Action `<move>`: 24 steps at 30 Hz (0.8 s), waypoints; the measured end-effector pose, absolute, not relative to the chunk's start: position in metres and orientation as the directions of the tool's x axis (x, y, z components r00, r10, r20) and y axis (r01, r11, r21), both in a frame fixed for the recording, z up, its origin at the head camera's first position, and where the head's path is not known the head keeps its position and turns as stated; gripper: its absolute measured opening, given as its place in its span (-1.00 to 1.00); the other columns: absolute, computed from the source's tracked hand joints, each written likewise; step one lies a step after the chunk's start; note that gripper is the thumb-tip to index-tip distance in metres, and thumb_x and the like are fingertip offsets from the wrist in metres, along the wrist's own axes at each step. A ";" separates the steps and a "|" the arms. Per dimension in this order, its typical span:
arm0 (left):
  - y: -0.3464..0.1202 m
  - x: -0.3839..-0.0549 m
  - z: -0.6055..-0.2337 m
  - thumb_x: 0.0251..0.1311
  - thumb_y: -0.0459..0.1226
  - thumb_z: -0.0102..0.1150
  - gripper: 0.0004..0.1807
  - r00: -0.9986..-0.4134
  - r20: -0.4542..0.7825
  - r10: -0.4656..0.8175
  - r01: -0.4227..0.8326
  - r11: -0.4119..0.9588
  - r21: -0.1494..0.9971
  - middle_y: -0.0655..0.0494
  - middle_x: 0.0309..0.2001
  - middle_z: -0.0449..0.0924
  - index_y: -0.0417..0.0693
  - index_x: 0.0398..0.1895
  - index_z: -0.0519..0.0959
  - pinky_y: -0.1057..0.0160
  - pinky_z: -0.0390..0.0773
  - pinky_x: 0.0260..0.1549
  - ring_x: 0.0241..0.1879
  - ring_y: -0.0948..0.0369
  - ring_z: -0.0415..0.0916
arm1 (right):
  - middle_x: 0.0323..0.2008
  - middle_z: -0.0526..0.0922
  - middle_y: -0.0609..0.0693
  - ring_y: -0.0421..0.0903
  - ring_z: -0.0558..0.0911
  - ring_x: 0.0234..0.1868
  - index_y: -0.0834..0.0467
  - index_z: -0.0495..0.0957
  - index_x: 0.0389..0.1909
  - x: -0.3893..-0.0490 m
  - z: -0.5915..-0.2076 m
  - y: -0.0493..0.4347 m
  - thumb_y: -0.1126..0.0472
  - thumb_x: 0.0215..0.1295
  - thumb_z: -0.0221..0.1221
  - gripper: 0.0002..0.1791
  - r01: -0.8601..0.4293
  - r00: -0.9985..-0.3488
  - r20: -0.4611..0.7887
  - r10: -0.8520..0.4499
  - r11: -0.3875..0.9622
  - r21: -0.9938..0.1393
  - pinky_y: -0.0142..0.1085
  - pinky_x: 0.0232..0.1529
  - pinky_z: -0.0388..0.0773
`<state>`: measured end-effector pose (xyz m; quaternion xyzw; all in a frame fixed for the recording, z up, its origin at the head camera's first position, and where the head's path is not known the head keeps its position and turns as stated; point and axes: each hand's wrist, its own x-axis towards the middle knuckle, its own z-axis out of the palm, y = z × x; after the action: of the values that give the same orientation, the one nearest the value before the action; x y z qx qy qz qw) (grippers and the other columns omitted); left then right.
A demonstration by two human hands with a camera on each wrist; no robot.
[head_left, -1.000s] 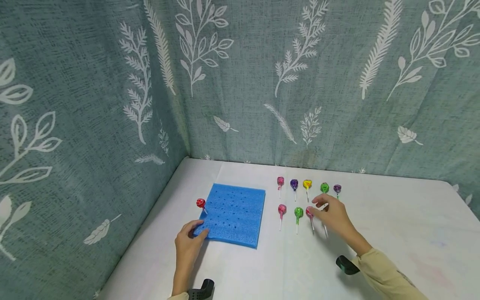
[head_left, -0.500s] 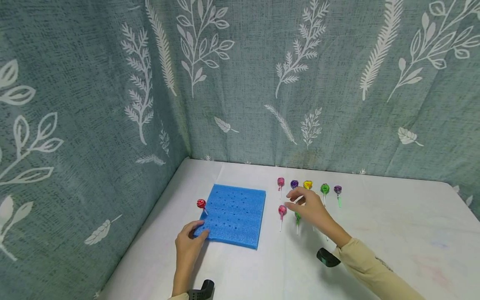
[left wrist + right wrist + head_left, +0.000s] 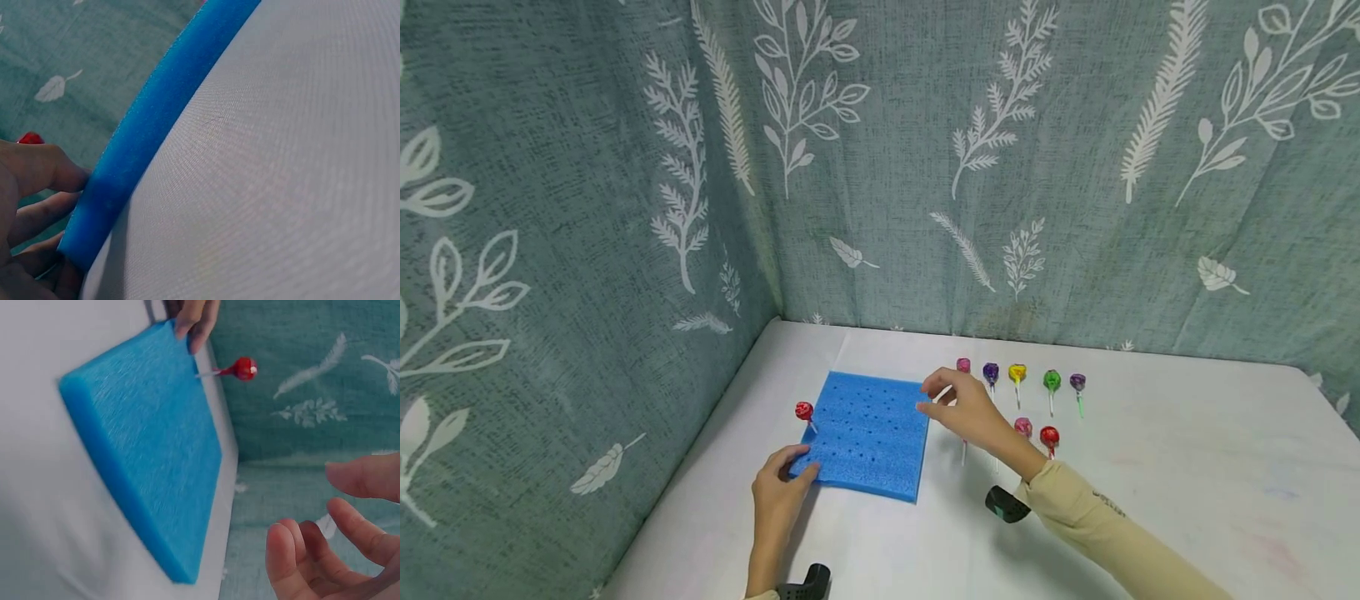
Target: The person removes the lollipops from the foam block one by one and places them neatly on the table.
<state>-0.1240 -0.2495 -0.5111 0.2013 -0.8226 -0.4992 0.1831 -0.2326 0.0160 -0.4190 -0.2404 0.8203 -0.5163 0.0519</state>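
Note:
My left hand [image 3: 777, 492] grips the near left corner of a blue foam board [image 3: 865, 467] dotted with small holes. In the left wrist view the thumb and fingers lie around the corner of the board [image 3: 156, 112]. A red lollipop [image 3: 804, 411] stands tilted in the board's left edge, its stick in the foam. My right hand [image 3: 970, 412] hovers at the board's right edge. Seen from the right wrist, its fingers [image 3: 281, 550] are loosely bent, the thumb is apart from them, and nothing is held.
Right of the board lie lollipops in two rows. The back row has pink [image 3: 963, 365], purple [image 3: 991, 372], yellow [image 3: 1017, 372], green [image 3: 1052, 381] and dark purple [image 3: 1078, 382]. In front are pink [image 3: 1023, 427] and red [image 3: 1049, 437]; my right hand hides others. A leaf-patterned curtain [image 3: 895, 250] surrounds the table.
My right hand has moved left, from over the front lollipops to the foam board's right edge, uncovering the pink and red ones. The left hand and the board have stayed put.

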 end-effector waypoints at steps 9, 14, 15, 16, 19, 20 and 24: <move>-0.250 -0.124 -0.510 0.05 -0.38 0.30 -0.67 -0.848 0.102 -0.520 -0.150 0.420 0.895 -0.18 0.08 0.49 -0.22 -0.06 0.61 0.00 0.38 0.14 0.14 -0.10 0.40 | -0.22 0.59 0.03 0.00 0.57 -0.25 0.17 0.55 -0.20 -0.233 -0.418 -0.012 0.25 0.17 0.28 -0.81 -0.302 -0.874 0.148 -0.463 0.279 -0.912 -0.29 -0.46 0.61; -0.249 -0.125 -0.511 0.04 -0.37 0.30 -0.67 -0.845 0.092 -0.527 -0.163 0.418 0.894 -0.17 0.09 0.49 -0.21 -0.06 0.61 0.01 0.38 0.15 0.15 -0.10 0.40 | -0.22 0.60 0.08 -0.01 0.58 -0.27 0.17 0.56 -0.21 -0.231 -0.419 -0.026 0.24 0.16 0.29 -0.80 -0.279 -0.872 0.136 -0.471 0.249 -0.927 -0.28 -0.45 0.61; -0.249 -0.125 -0.512 0.04 -0.37 0.31 -0.67 -0.844 0.093 -0.528 -0.163 0.418 0.894 -0.17 0.09 0.49 -0.21 -0.06 0.61 0.01 0.38 0.15 0.15 -0.10 0.39 | -0.22 0.60 0.11 -0.02 0.58 -0.27 0.17 0.55 -0.21 -0.231 -0.419 -0.028 0.23 0.16 0.28 -0.80 -0.279 -0.869 0.136 -0.476 0.243 -0.929 -0.29 -0.45 0.60; -0.249 -0.125 -0.512 0.04 -0.37 0.31 -0.67 -0.843 0.095 -0.530 -0.162 0.418 0.894 -0.17 0.09 0.49 -0.21 -0.07 0.61 0.01 0.38 0.15 0.15 -0.10 0.39 | -0.21 0.60 0.13 -0.02 0.58 -0.28 0.18 0.55 -0.21 -0.231 -0.419 -0.031 0.23 0.17 0.28 -0.80 -0.282 -0.865 0.138 -0.483 0.238 -0.929 -0.29 -0.45 0.61; -0.249 -0.125 -0.512 0.03 -0.37 0.30 -0.67 -0.840 0.095 -0.534 -0.165 0.418 0.893 -0.17 0.09 0.49 -0.20 -0.07 0.61 0.00 0.38 0.15 0.15 -0.10 0.40 | -0.19 0.59 0.16 0.00 0.58 -0.27 0.19 0.55 -0.19 -0.229 -0.420 -0.039 0.25 0.18 0.27 -0.80 -0.292 -0.848 0.149 -0.508 0.214 -0.932 -0.28 -0.43 0.62; -0.249 -0.125 -0.513 0.03 -0.37 0.30 -0.66 -0.840 0.093 -0.534 -0.166 0.417 0.894 -0.16 0.09 0.49 -0.20 -0.06 0.61 0.00 0.38 0.15 0.15 -0.10 0.40 | -0.19 0.59 0.15 0.01 0.58 -0.26 0.20 0.55 -0.19 -0.229 -0.421 -0.042 0.25 0.19 0.26 -0.80 -0.295 -0.843 0.152 -0.517 0.206 -0.933 -0.27 -0.43 0.62; -0.249 -0.125 -0.513 0.05 -0.35 0.30 -0.67 -0.839 0.088 -0.536 -0.175 0.421 0.890 -0.16 0.09 0.49 -0.19 -0.06 0.61 0.01 0.38 0.15 0.15 -0.09 0.40 | -0.17 0.58 0.14 0.04 0.58 -0.23 0.19 0.55 -0.17 -0.226 -0.424 -0.054 0.25 0.20 0.25 -0.80 -0.295 -0.828 0.150 -0.540 0.192 -0.936 -0.28 -0.42 0.62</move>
<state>-0.1249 -0.2487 -0.5134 0.2162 -0.8228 -0.4927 0.1831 -0.2260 -0.0537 -0.4238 -0.2729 0.7646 -0.5740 0.1065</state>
